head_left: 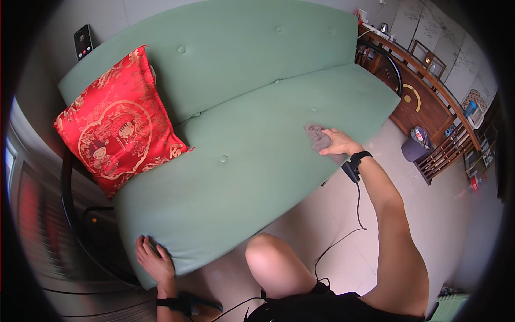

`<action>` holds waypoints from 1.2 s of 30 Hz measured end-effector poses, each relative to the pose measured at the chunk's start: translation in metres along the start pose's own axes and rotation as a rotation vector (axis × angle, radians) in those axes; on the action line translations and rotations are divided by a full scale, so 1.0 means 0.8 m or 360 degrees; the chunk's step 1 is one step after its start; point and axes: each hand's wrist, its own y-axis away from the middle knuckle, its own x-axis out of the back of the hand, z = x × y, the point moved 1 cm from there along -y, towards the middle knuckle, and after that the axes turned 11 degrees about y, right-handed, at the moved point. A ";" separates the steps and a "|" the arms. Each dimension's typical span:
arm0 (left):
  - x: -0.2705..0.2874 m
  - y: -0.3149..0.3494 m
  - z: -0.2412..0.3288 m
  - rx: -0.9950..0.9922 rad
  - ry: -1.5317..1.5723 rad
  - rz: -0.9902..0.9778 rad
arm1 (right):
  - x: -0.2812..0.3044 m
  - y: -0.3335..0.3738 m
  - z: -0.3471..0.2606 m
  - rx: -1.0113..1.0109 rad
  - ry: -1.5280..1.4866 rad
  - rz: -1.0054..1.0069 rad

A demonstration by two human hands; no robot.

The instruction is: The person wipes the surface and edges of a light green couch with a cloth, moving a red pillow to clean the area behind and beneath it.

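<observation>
A green tufted sofa fills the middle of the head view. On its seat, right of centre, my right hand grips a crumpled grey-brown cloth and presses it to the cushion. My left hand lies on the near left corner of the seat, fingers stretched out, with nothing in it. A red cushion with gold patterns and two embroidered figures leans at the sofa's left end. Black straps circle both wrists, and a small black device with a cable sits at the right one.
A phone stands on top of the backrest at the left. Black curved armrests bound the sofa. At the right are a dark wooden table and a purple-grey bin. A black cable hangs beside my knee.
</observation>
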 end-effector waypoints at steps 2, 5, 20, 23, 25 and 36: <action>-0.005 0.001 0.000 -0.0003 0.0011 -0.0007 | -0.011 0.005 -0.006 0.0032 0.0185 0.0041; 0.000 0.000 0.000 0.0012 0.0010 -0.0009 | -0.011 0.035 -0.040 0.0145 0.0199 0.0156; -0.006 0.002 -0.015 0.0040 -0.0069 -0.0056 | -0.035 0.066 -0.064 0.0174 0.0178 0.0222; -0.006 0.000 -0.014 0.0046 -0.0135 -0.0169 | -0.041 0.065 -0.055 0.0216 0.0132 0.0251; 0.000 -0.010 -0.003 0.0064 -0.0174 -0.0215 | -0.038 0.070 -0.053 0.0234 0.0142 0.0267; -0.047 0.011 0.182 -0.0531 0.0495 -0.0450 | -0.039 0.094 -0.028 0.0437 -0.0079 0.0440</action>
